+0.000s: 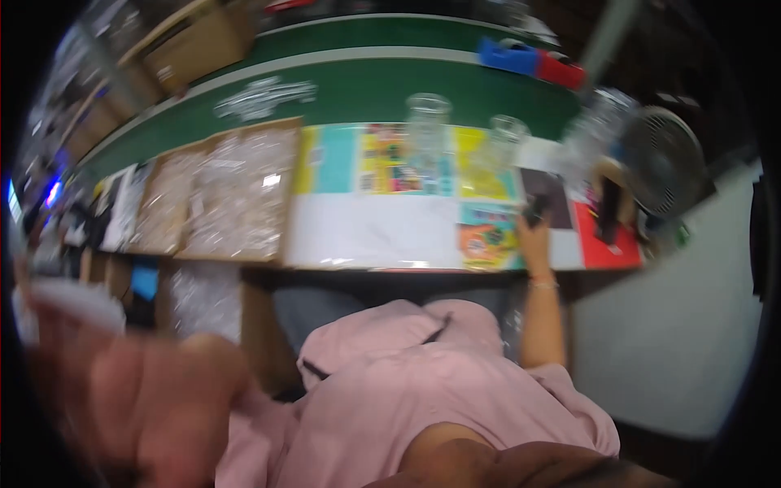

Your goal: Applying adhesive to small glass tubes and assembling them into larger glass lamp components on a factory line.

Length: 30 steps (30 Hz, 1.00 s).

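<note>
My left hand [154, 390] is raised close to the camera at the lower left, large and smeared by motion. Beside its fingers shows a blurred whitish thing [77, 302]; I cannot tell whether the hand grips it. At the right part of the table, my right hand [534, 234] is closed on a small black object [537, 210] whose kind is too blurred to name. Beneath that hand lie a colourful printed sheet [488, 244] and a dark patch [547, 185]. Two clear glass vessels, a taller one [428, 134] and a shorter one [506, 142], stand farther back.
An open cardboard box [286, 191] of clear plastic-wrapped items stands left on the table. Behind runs a green surface [350, 77] with clear plastic pieces [264, 98] and a blue-and-red tape dispenser [529, 63]. A round fan [663, 159] stands at right, near more clear glassware [598, 130].
</note>
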Available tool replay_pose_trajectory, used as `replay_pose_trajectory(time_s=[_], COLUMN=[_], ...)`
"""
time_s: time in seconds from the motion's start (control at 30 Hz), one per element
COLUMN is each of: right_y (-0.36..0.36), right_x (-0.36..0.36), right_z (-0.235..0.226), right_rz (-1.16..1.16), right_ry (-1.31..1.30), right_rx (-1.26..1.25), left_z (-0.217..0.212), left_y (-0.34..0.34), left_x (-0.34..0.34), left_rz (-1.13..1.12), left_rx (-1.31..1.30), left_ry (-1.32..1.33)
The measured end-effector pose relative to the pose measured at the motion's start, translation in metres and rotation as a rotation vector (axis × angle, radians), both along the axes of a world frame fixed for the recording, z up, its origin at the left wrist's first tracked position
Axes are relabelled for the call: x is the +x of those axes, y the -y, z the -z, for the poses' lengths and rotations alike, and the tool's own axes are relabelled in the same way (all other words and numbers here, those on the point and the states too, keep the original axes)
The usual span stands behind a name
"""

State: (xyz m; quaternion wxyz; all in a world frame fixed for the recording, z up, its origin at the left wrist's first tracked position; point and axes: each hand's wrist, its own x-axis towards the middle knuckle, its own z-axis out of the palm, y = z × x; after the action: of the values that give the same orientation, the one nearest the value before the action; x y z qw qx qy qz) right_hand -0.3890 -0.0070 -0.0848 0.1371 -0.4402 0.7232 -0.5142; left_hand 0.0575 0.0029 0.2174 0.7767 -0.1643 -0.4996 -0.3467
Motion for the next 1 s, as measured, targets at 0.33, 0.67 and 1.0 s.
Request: replay_pose_trajectory(time_s=[0.33,0.67,1.0], right_y=[-0.014,0.027,0.036], right_x=[0.08,0.136,0.145], right_z=[-0.004,-0.006,-0.006], right_rz=[-0.46,-0.454,-0.367], right_ry=[0.164,0.249,0.109], right_rx=[-0.094,-0.233,-0.123], left_z=[0.157,0.233,0.229], left_y=[0.115,0.219,0.253], left_x=[0.16,0.196,0.194], left_rz=[-1.17,-1.667,-1.37], left_rx=[0.877,0.911,1.145], left_ry=[0.763,1.585,1.277])
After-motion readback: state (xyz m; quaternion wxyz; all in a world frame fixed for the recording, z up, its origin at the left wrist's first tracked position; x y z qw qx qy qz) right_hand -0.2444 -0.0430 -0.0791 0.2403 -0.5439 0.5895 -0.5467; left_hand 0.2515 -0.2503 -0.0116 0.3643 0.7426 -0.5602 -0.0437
